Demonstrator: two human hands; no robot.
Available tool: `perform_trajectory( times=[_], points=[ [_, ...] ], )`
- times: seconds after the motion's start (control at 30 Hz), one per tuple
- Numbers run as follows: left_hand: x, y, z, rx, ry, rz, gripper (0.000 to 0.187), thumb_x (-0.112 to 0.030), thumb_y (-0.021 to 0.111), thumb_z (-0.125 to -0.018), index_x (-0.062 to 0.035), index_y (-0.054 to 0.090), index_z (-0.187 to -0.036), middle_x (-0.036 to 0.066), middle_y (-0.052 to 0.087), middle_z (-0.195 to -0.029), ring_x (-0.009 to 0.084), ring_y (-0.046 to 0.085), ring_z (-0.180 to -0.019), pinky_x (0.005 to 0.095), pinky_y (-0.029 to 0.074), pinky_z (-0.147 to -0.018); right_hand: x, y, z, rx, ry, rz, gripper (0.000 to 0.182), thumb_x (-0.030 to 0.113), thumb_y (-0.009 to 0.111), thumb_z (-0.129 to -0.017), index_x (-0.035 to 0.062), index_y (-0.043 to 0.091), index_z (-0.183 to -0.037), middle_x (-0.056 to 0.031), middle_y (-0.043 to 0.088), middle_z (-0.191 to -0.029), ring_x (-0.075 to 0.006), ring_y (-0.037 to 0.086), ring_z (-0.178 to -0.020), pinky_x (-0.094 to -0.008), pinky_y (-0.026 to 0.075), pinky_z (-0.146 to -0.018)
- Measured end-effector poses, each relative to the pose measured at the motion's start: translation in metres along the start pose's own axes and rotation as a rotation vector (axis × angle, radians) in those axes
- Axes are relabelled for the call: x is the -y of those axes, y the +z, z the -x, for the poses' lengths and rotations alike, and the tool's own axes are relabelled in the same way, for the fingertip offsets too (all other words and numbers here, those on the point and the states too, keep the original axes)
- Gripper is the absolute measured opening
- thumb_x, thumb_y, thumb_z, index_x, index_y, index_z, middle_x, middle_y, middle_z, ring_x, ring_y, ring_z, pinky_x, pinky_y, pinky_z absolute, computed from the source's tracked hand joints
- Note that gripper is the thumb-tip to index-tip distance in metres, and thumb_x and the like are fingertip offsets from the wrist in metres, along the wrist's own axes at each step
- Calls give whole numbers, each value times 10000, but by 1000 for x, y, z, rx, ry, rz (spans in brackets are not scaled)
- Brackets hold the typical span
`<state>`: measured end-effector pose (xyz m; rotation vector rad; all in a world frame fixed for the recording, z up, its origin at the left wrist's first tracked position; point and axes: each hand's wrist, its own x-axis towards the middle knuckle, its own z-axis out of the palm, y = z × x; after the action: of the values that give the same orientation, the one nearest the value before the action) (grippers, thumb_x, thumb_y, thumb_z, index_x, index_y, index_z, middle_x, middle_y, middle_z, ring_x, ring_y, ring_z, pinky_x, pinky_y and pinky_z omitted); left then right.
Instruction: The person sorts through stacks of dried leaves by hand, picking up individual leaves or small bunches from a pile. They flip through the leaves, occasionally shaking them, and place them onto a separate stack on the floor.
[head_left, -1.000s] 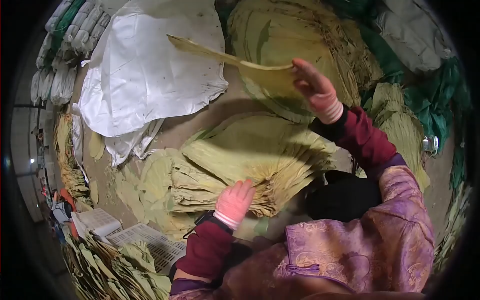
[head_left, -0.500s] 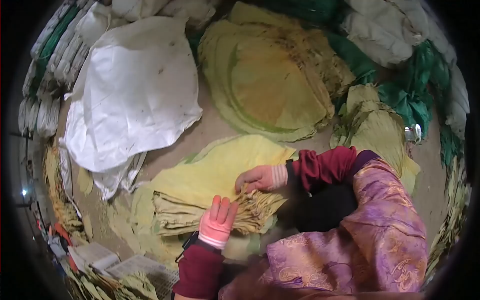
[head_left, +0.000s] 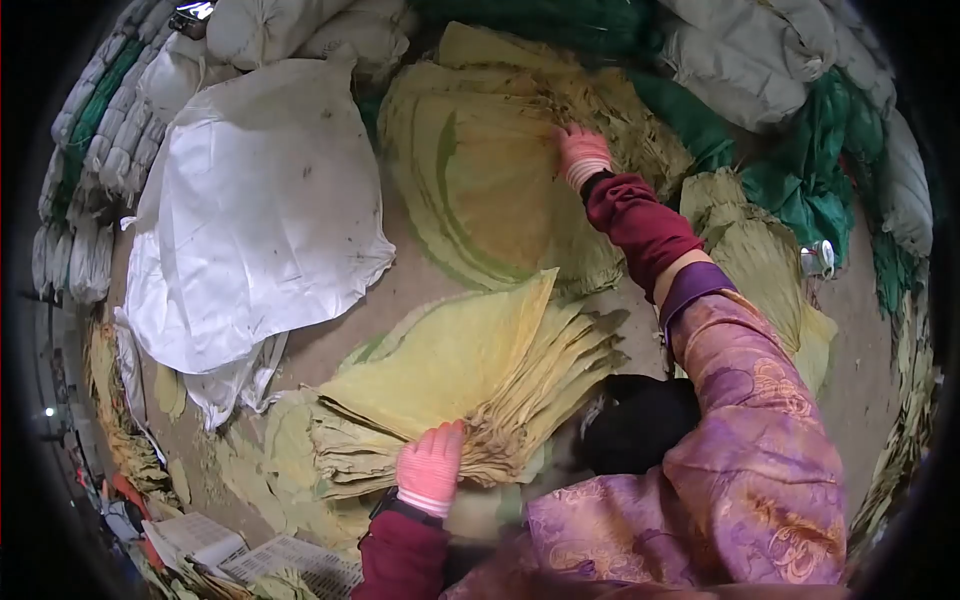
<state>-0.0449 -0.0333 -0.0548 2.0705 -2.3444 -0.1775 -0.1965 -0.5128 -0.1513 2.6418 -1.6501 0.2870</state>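
Observation:
In a pink glove with a striped cuff, my left hand [head_left: 431, 466] is closed on the stem ends of a folded bundle of broad, dried yellow-green leaves [head_left: 450, 345]. The leaves fan out upward and to the right from it. My right hand [head_left: 583, 154], gloved alike, is stretched out to a large flat stack of dried leaves [head_left: 500, 205] farther off. Its fingers are bent at the brown stem side of that stack, on a leaf there. The fingertips are partly hidden.
A white sack [head_left: 265, 200] lies at the left. Another leaf pile [head_left: 750, 260] is on the right, beside green netting [head_left: 800, 200] and a shiny can [head_left: 818, 259]. Full sacks [head_left: 745, 75] line the back. Printed paper [head_left: 290, 562] lies lower left.
My right hand has left the near bundle and reached up to the far stack. The near bundle's right part now fans upward. My left hand stays at the stem ends, its fingers now bent over them.

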Motion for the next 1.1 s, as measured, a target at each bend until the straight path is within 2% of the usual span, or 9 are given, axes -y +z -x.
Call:
perform_trajectory(
  times=[0.17, 0.23, 0.37, 0.4, 0.57, 0.77, 0.87, 1.0, 1.1],
  points=[
    [-2, 3, 1, -16, -3, -34, 453, -127, 518, -711, -35, 514, -1155, 54, 570, -981, 178, 557, -885, 313, 443, -650, 0, 12, 13, 28, 48, -6, 339, 149, 628, -707, 120, 572, -1040, -113, 551, -1094, -306, 512, -1059, -399, 417, -873],
    [-3, 5, 5, -13, 2, -44, 447, -133, 517, -715, -38, 516, -1152, 52, 570, -980, 174, 557, -884, 311, 443, -650, -7, 22, 37, -286, -307, -65, 286, 134, 609, -711, 132, 592, -997, -110, 575, -1039, -313, 547, -962, -393, 449, -802],
    [-5, 9, 8, 0, 0, -55, 435, -148, 516, -721, -45, 521, -1144, 49, 569, -978, 170, 556, -881, 308, 443, -651, 60, -39, 130, 532, -679, -373, 253, 141, 627, -729, 106, 631, -980, -126, 606, -948, -319, 581, -889, -400, 480, -757],
    [-5, 9, 9, 1, 5, -54, 435, -148, 516, -721, -45, 521, -1144, 49, 569, -978, 170, 556, -881, 308, 443, -651, 65, 28, 169, 212, -847, -705, 249, 156, 642, -738, 77, 639, -974, -154, 616, -929, -332, 588, -885, -396, 479, -784],
    [-5, 7, 9, 9, 5, -19, 437, -146, 515, -720, -49, 521, -1145, 51, 571, -986, 172, 557, -879, 307, 438, -664, 79, -10, 188, 585, -407, -839, 235, 202, 623, -784, 54, 632, -967, -178, 623, -916, -323, 599, -840, -374, 484, -775],
    [-3, 14, 13, -46, -1, -46, 442, -139, 511, -717, -46, 520, -1149, 54, 572, -989, 178, 557, -881, 310, 439, -669, -1, -3, 47, -67, -210, -525, 169, 187, 588, -786, 85, 632, -914, -139, 600, -971, -328, 576, -894, -386, 478, -770],
    [-4, 13, 12, -20, 8, -46, 442, -135, 506, -720, -43, 518, -1152, 58, 572, -998, 179, 558, -889, 314, 439, -670, -19, 2, 16, 164, -139, -111, 179, 191, 591, -781, 112, 630, -936, -126, 559, -1102, -326, 550, -972, -397, 466, -810],
    [-3, 14, 12, -39, 20, -53, 441, -138, 506, -720, -41, 516, -1151, 61, 569, -993, 181, 556, -890, 316, 438, -669, -13, 15, 33, -43, -135, -66, 142, 189, 585, -754, 114, 611, -872, -128, 569, -1010, -336, 563, -908, -412, 470, -763],
    [-3, 14, 12, -39, 15, -31, 437, -142, 505, -723, -40, 516, -1148, 63, 566, -982, 181, 552, -883, 313, 436, -664, 11, 1, 66, -3, -192, -542, 168, 115, 605, -722, 95, 613, -888, -130, 567, -984, -329, 559, -908, -404, 480, -763]
  ],
)
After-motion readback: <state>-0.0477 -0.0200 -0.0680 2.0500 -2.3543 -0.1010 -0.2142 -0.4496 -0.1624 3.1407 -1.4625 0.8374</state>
